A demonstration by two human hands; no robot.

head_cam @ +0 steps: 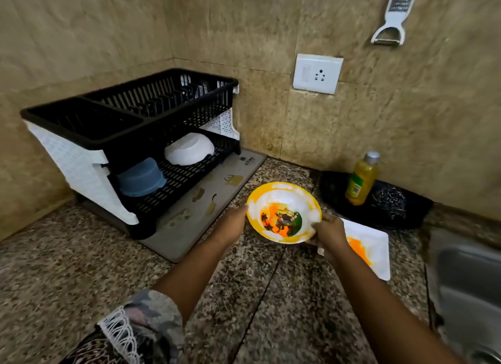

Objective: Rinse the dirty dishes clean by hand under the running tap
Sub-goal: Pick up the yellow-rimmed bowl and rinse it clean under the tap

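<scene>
A yellow-rimmed bowl [283,210] with a printed picture and orange smears inside is held tilted above the granite counter. My left hand [233,224] grips its left rim. My right hand [329,232] grips its right rim, thumb over the edge. Just right of the bowl a white rectangular plate [372,248] with orange stains lies flat on the counter, partly hidden by my right hand. The steel sink [469,277] shows at the right edge; no tap is in view.
A two-tier black and white dish rack [81,163] stands at the back left on a grey mat [195,217], holding a white bowl [188,149] and a blue container [141,176]. A yellow soap bottle [362,180] and a steel scrubber [389,202] sit on a black tray by the wall.
</scene>
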